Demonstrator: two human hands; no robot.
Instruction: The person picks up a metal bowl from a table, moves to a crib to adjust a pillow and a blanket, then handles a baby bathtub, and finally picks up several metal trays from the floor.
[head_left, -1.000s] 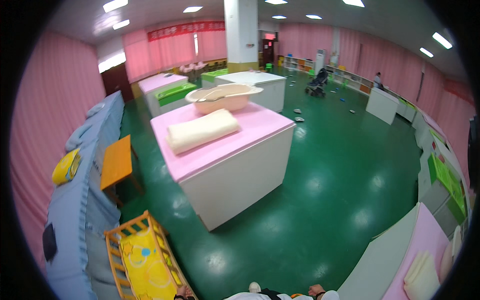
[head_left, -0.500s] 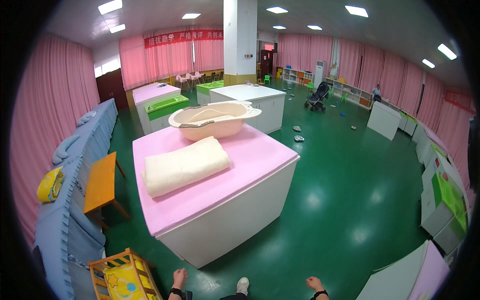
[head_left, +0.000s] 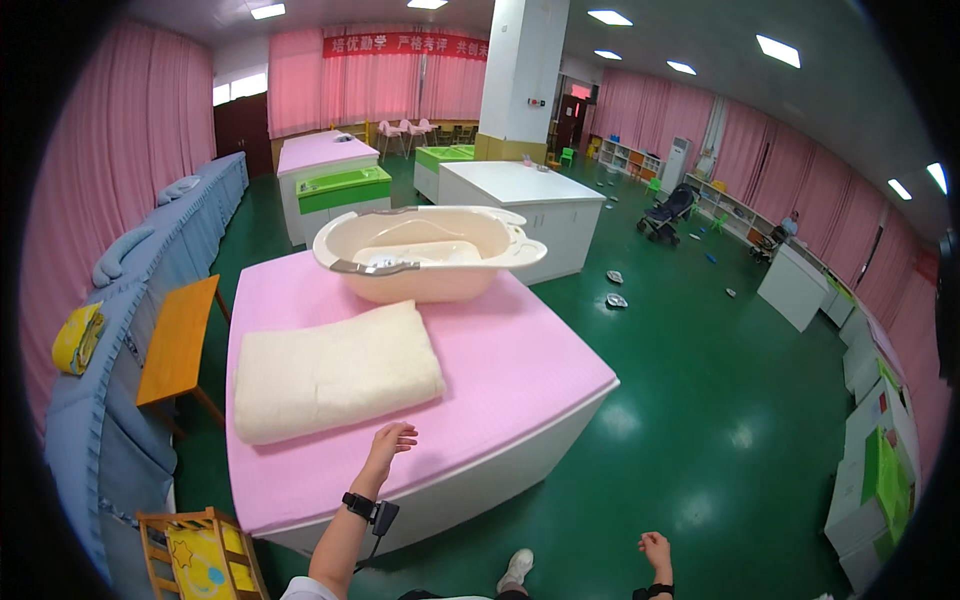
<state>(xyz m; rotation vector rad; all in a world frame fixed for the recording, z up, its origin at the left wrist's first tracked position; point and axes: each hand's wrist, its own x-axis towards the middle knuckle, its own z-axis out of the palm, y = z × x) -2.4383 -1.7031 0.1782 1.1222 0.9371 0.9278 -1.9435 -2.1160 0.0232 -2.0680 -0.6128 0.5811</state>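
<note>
My left hand [head_left: 392, 440] is stretched out over the front of the pink-topped table [head_left: 510, 370], just short of a thick folded cream towel [head_left: 335, 372]. Its fingers are apart and it holds nothing. Behind the towel stands a cream baby bathtub [head_left: 430, 285] with grey patches on its rim. Low at the right, beside the table and over the floor, hangs my right hand [head_left: 655, 549], empty, its fingers loosely bent and not touching anything. Dark bands circle both wrists, and the left one carries a small black device [head_left: 384, 516] with a cable.
A wooden crib [head_left: 208, 520] with yellow bedding stands at the lower left, near an orange table [head_left: 180, 330] and a long blue-draped bench [head_left: 130, 330]. White cabinets [head_left: 525, 215] and a pillar are beyond the bathtub. Across the green floor stand a dark stroller [head_left: 668, 212] and a seated person [head_left: 789, 224].
The pink-topped table now appears closer. My left hand has risen and come forward over its front edge, toward the towel. My right hand stays low and is slightly higher in view.
</note>
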